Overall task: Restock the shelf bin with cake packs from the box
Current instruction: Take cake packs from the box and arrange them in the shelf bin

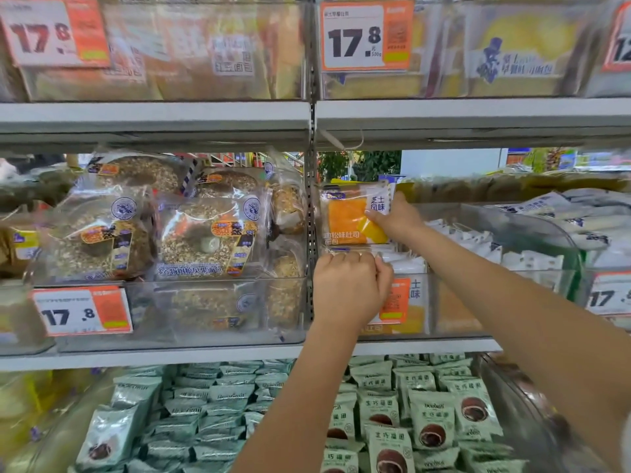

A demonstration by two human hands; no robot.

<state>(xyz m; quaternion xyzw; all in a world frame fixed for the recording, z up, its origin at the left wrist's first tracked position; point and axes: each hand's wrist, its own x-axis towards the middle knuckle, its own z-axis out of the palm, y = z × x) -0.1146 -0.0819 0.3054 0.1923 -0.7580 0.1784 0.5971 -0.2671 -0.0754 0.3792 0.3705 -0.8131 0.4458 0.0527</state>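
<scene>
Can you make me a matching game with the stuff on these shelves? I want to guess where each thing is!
Things:
1. orange cake pack
2. round seeded bread
3. green snack packs
4. left hand

Places:
A. bottom shelf
B. held up by the right hand
C. on the clear bin's front edge
D. middle shelf, left bay

Pairs: 1-B, 2-D, 3-A, 4-C
</scene>
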